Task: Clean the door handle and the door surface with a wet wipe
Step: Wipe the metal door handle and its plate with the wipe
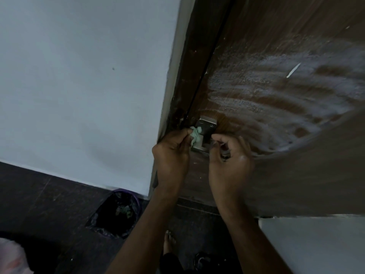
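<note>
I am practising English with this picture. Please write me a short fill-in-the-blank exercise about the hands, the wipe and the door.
1. The left hand pinches a pale ____ wipe.
2. The wipe lies against the metal ____ plate on the door.
3. The wooden door shows ____ streaks to the right of the handle.
4. A bin with a dark liner stands on the ____ by the wall.

Missing words: green; handle; wet; floor
</note>
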`<act>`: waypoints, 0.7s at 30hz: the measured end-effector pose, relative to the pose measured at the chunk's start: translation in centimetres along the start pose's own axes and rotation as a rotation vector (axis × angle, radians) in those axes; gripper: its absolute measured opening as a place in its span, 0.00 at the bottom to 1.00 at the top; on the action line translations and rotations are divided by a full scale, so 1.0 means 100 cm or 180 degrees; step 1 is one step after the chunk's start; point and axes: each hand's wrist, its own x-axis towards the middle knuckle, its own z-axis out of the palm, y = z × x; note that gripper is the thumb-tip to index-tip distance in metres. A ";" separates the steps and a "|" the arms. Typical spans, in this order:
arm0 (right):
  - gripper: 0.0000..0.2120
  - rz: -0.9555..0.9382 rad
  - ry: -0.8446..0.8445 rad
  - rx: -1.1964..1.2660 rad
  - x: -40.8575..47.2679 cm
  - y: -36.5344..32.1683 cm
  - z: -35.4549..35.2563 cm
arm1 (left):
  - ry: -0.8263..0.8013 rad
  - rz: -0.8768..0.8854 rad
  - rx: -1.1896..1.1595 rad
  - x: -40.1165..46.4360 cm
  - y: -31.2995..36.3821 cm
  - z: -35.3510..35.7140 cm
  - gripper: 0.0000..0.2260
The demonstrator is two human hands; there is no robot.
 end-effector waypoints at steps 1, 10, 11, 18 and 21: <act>0.08 -0.0040 0.0002 -0.0042 -0.001 0.000 0.000 | 0.0011 -0.0003 0.0026 -0.003 0.000 -0.002 0.11; 0.25 -0.0750 -0.0560 -0.0493 -0.018 -0.002 0.007 | -0.0368 0.0662 0.0473 -0.001 0.004 -0.014 0.10; 0.25 -0.0794 -0.0574 -0.0636 -0.018 -0.003 0.008 | -0.0503 0.0751 0.0479 0.003 0.006 -0.015 0.09; 0.20 -0.1142 -0.0545 -0.1075 -0.017 0.009 0.008 | -0.0686 0.0686 0.0515 -0.002 0.009 -0.028 0.11; 0.16 -0.1016 -0.0483 -0.0946 -0.013 0.013 0.012 | -0.0164 -0.0167 0.0310 -0.016 0.015 -0.029 0.08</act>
